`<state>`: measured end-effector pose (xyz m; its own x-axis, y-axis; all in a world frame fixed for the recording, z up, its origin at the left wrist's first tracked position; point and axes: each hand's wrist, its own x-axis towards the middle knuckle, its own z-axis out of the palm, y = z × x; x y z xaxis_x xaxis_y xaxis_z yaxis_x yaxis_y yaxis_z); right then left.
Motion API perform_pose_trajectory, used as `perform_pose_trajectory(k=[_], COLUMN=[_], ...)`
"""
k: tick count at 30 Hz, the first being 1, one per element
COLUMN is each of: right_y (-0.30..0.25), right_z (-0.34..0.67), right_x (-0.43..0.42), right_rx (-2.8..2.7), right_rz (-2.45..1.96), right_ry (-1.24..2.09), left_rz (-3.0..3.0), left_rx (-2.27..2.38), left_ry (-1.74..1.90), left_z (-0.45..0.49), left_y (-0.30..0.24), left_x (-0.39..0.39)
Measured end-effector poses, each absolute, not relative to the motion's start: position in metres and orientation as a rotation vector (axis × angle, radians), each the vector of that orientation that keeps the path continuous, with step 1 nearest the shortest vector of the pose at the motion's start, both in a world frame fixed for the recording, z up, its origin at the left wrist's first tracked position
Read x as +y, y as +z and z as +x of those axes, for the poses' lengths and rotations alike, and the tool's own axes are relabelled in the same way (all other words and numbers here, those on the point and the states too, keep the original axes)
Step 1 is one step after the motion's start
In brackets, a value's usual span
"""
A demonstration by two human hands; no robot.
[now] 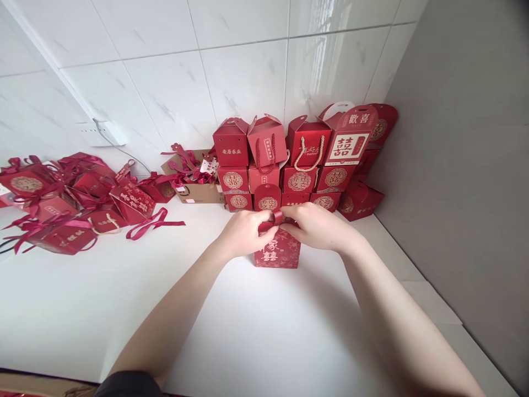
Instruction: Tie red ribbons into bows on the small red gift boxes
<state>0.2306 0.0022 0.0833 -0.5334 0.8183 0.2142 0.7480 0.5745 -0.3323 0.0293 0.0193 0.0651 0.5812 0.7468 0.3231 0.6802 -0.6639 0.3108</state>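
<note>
On white table (231, 331), upright red box (278, 251), printed face toward camera, hands (281, 226) pinching ribbon (273, 219)

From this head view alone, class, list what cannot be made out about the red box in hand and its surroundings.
- Top of the red box: head view, covered by the left hand and right hand on its ribbon.
- Print on the stacked boxes: head view, too small.
- The box pile at left: head view, cut by the frame edge.
</note>
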Motion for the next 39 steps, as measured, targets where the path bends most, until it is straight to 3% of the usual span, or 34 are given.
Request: perform_pose_trajectory(k=[19,31,39], right_y=[0.076,0.085,0.081], right_z=[0.235,0.229,0.230], right_x=[0.009,-0.003,0.002], right_rx=[-2.422,-2.538,-2.548], right_rz=[-1.162,-0.965,-0.822], right_ry=[0.474,0.426,0.648], left_rz=[2.356,2.600,2.461], left_rx=[1.094,0.976,0.875], left_ry=[0.667,0.455,0.436], left_z=[0.019,0.016,0.013], left_y=[0.070,0.090,0.086], left_x=[0.025,0.012,0.016])
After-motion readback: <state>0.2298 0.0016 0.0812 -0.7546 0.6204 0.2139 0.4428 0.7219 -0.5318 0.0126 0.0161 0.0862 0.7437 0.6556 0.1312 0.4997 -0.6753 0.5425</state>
